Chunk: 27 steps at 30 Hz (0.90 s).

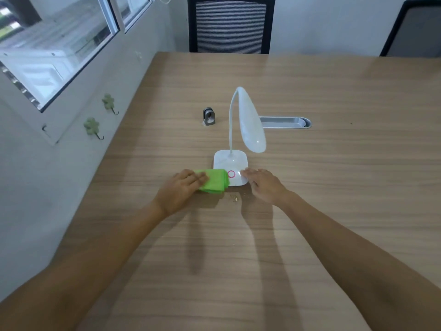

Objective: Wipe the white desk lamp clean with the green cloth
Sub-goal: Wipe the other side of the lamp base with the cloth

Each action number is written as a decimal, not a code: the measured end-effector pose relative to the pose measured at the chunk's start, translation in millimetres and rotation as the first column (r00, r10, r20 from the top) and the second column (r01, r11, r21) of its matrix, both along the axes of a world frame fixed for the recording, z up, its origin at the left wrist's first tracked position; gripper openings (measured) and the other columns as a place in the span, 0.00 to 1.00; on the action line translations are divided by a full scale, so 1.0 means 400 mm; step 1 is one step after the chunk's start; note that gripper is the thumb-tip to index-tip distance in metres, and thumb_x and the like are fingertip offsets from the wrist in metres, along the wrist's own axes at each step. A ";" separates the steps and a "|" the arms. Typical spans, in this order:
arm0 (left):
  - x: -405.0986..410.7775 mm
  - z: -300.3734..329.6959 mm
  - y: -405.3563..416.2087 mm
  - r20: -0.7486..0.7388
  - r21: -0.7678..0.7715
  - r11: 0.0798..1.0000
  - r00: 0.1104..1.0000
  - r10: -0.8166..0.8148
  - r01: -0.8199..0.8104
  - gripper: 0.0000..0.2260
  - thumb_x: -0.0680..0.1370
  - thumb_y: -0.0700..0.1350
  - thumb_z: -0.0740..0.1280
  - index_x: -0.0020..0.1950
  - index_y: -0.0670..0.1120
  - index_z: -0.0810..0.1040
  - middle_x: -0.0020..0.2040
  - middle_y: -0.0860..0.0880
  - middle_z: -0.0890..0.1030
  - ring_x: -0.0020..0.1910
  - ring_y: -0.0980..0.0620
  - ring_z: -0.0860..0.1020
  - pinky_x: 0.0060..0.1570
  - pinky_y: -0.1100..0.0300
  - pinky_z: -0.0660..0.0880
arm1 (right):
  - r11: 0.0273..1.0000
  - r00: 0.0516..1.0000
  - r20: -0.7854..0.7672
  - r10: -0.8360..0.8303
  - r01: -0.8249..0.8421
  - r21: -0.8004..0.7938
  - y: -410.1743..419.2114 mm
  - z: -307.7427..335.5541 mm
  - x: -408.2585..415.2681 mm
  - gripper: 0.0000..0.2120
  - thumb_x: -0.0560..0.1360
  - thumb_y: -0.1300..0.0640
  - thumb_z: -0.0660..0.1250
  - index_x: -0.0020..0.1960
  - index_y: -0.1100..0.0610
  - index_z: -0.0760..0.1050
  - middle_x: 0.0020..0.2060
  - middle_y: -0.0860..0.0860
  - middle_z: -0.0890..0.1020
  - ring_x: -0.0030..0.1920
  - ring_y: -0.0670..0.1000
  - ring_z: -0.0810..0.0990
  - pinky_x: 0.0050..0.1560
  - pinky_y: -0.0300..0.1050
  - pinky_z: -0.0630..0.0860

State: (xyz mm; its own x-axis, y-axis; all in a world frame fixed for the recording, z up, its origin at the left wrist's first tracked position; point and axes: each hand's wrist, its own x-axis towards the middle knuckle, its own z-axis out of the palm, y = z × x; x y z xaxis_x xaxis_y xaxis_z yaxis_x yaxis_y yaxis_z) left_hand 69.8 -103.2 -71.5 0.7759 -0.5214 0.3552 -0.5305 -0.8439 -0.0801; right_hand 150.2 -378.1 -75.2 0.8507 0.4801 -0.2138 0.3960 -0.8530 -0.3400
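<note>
Just below the frame's centre, on the wood-grain table (310, 211), stands the white desk lamp (248, 123): square base (229, 161) flat on the wood, thin gooseneck rising from its rear and arching over, teardrop head hanging to the right of the stalk and above the base. Lies against the base's left near corner, the folded green cloth (216, 181), its right edge overlapping the white plastic beside the pink ring button (231, 174). Presses down on the cloth's left half, the left hand (179, 189), fingers spread flat and only loosely curled, pinning rather than pinching. Rests at the base's right near corner, the right hand (263, 185), open, fingertips touching or just over the edge and holding nothing; contact hard to tell through blur. Reads as the opening of the wipe: cloth brought to the base, lamp steadied, no stroke across the top evident. Next calls for sliding the cloth rightward over the base top and around the button, keeping the right hand braced so the light lamp does not skid, then working up the neck to the head. Worth noting: small crumbs (235, 197) on the table just below the base, a grey metal fitting (209, 116) left of the lamp, a cable tray (285, 122) behind the head.
</note>
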 end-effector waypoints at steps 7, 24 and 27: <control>0.061 0.073 -0.110 -0.393 -0.064 0.937 0.872 0.292 -0.342 0.19 0.76 0.43 0.59 0.67 0.43 0.74 0.62 0.42 0.79 0.59 0.41 0.77 0.51 0.47 0.79 | 0.999 1.000 -0.014 -0.025 0.024 -0.029 0.004 0.007 -0.005 0.24 0.77 0.62 0.52 0.72 0.49 0.63 0.74 0.51 0.64 0.71 0.59 0.65 0.70 0.58 0.66; 0.032 0.087 -0.089 -0.248 -0.008 0.970 0.941 0.232 -0.241 0.18 0.74 0.41 0.59 0.61 0.39 0.78 0.56 0.40 0.83 0.52 0.40 0.82 0.40 0.49 0.82 | 0.996 0.999 -0.038 -0.033 0.029 -0.081 0.013 0.039 -0.019 0.24 0.78 0.60 0.52 0.73 0.49 0.60 0.75 0.50 0.62 0.72 0.58 0.64 0.70 0.57 0.66; 0.017 0.074 -0.110 -0.289 0.074 0.992 0.949 0.122 -0.105 0.19 0.75 0.41 0.60 0.65 0.41 0.76 0.62 0.41 0.80 0.57 0.40 0.79 0.49 0.50 0.81 | 0.996 0.999 -0.047 -0.026 0.022 -0.086 0.012 0.041 -0.018 0.24 0.77 0.60 0.52 0.73 0.50 0.61 0.75 0.51 0.62 0.71 0.59 0.65 0.69 0.58 0.67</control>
